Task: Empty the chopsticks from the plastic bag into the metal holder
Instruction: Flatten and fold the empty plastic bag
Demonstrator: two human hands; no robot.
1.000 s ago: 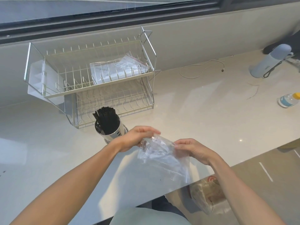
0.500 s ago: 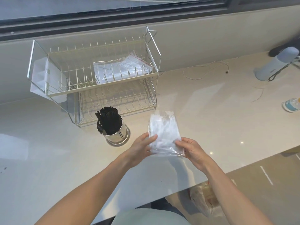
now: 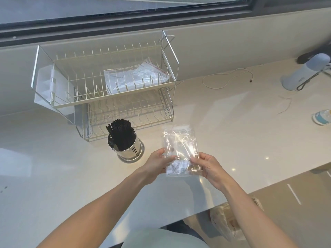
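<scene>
Clear plastic: the plastic bag (image 3: 180,149) is held flat between both hands above the counter (image 3: 223,126), long axis running away from the person, far end free.
Left hand (image 3: 157,162): fingers closed on the bag's near left edge.
Right hand (image 3: 207,166): fingers pinching the near right corner.
Bag contents: no chopsticks visible inside; it appears empty.
Chopsticks (image 3: 120,134): black bundle standing upright in the metal holder (image 3: 126,149), tips leaning slightly left.
Key relation: holder sits on the counter to the left of the bag, just beyond the left hand; the left hand is the nearer one.
Task status: judged essentially complete; only disposal of the bag remains.
Surroundings: wire dish rack (image 3: 111,90) behind the holder, another bag on its top shelf.
Obstructions: none between bag and holder.
</scene>
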